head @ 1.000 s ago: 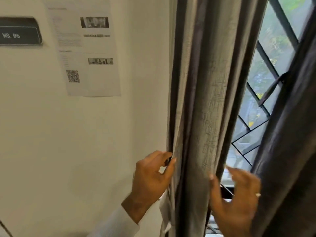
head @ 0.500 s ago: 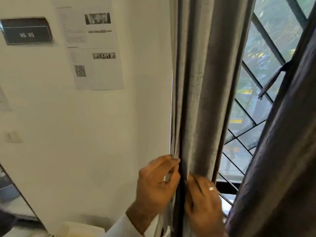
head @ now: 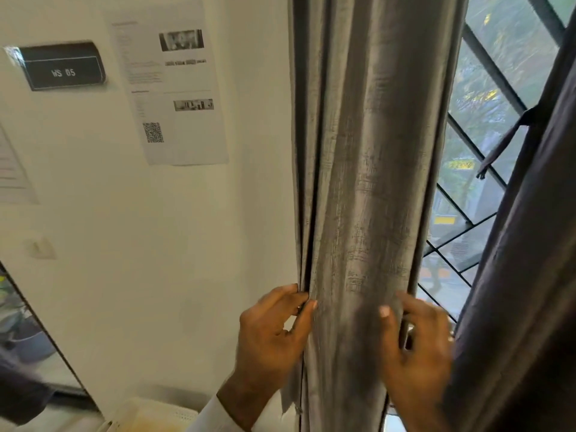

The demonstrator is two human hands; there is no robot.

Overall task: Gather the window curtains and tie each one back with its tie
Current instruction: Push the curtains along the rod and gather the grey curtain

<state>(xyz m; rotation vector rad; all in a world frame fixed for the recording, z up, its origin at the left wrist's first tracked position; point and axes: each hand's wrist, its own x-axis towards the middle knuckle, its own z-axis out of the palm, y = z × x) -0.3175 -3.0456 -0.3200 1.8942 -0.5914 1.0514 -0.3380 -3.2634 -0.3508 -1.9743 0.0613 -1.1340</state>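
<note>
A grey textured curtain hangs bunched in folds beside the wall. My left hand pinches its left edge between thumb and fingers. My right hand curls round the curtain's right edge, thumb in front and fingers behind the cloth. A darker curtain hangs at the far right, and a thin dark tie strip dangles from its edge against the window.
A white wall on the left carries a printed sheet and a dark sign. Behind the curtains is a window with a black diamond grille. A pale box sits low by the wall.
My right hand has moved from next to the left hand out to the curtain's right edge. The view has shifted slightly.
</note>
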